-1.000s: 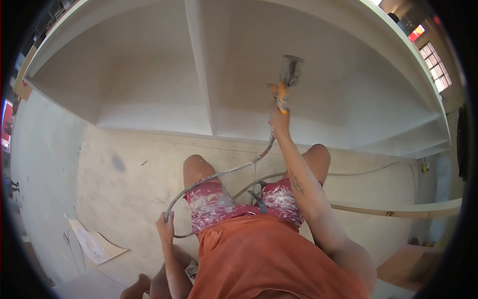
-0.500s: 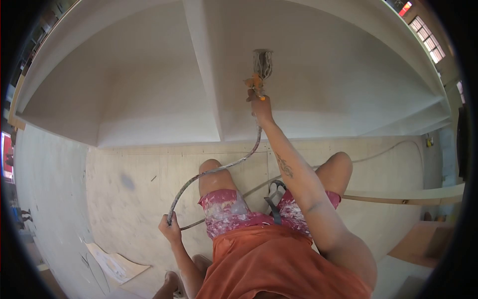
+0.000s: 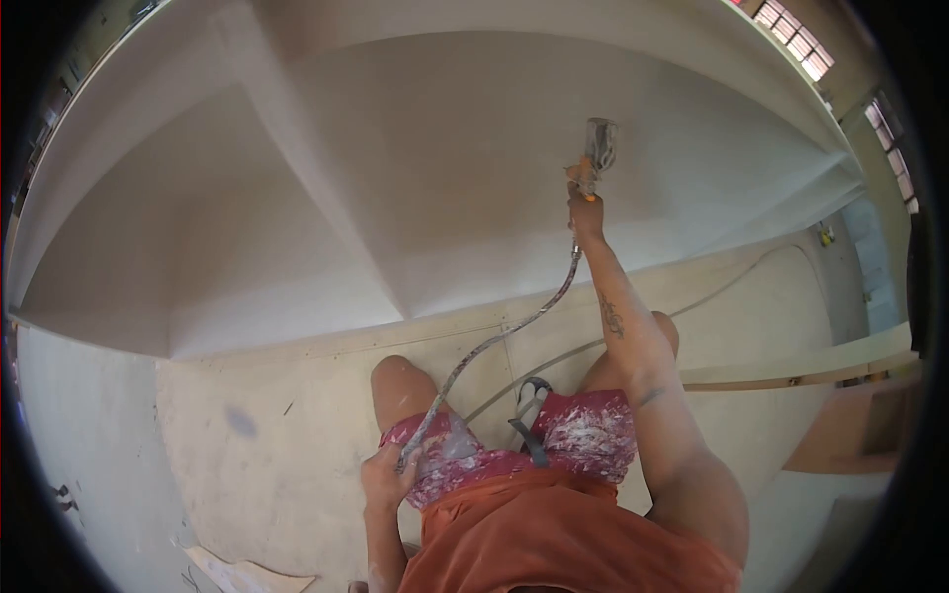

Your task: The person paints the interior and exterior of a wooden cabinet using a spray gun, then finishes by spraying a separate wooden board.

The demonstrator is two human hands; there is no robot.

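A: Head view, from the left: a white cabinet (image 3: 198, 247) with 2 open bays fills the upper frame, split by a divider (image 3: 326, 208). Below it lies a plywood floor (image 3: 267, 415).

B: And the left hand (image 3: 388, 476)?

A: It sits low, beside the paint-spattered shorts (image 3: 583, 440), clenched around a grey hose (image 3: 514, 331). The hose rises from that fist toward the upper right.

B: Where does it end?

A: At the spray gun (image 3: 591, 158), which has an orange handle and a cup on top. The right hand (image 3: 585, 212) grips it at full arm's reach, inside the cabinet's right bay, close to the white panel.

B: Further right?

A: A wooden strip (image 3: 791, 371) lies across the floor, with 1 thinner line (image 3: 732, 287) curving past it.
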